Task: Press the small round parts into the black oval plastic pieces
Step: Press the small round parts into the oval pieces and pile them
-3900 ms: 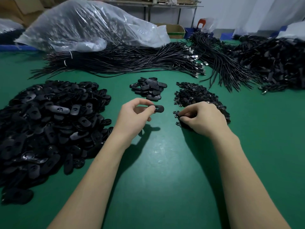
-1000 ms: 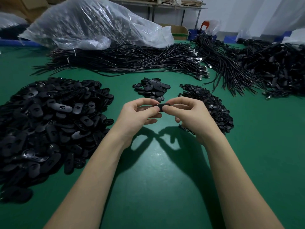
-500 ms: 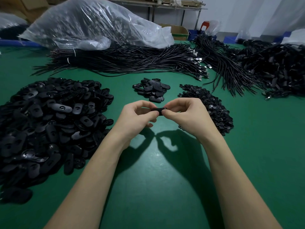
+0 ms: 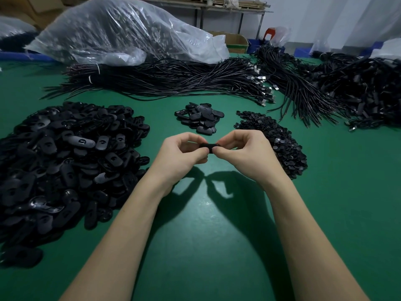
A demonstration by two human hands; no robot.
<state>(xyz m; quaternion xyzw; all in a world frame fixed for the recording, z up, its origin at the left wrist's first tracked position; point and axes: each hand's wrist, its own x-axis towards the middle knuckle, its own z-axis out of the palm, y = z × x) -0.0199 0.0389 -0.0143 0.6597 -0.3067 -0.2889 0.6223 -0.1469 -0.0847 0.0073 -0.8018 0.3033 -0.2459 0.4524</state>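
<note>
The grip of both hands is closed on one black oval piece (image 4: pixel 208 146): the left hand (image 4: pixel 181 152) and the right hand (image 4: pixel 243 153) pinch it between them, above the green surface (image 4: pixel 195 246). A clear plastic bag (image 4: pixel 121 31) at the far side holds dark parts. The big pile of oval pieces (image 4: pixel 65 161) lies left, a small pile (image 4: pixel 199 117) ahead, the small round parts (image 4: pixel 280 142) right. Cable bundles (image 4: pixel 173 81) lie along the far edge. Near the body, between the forearms, the surface is bare.
</note>
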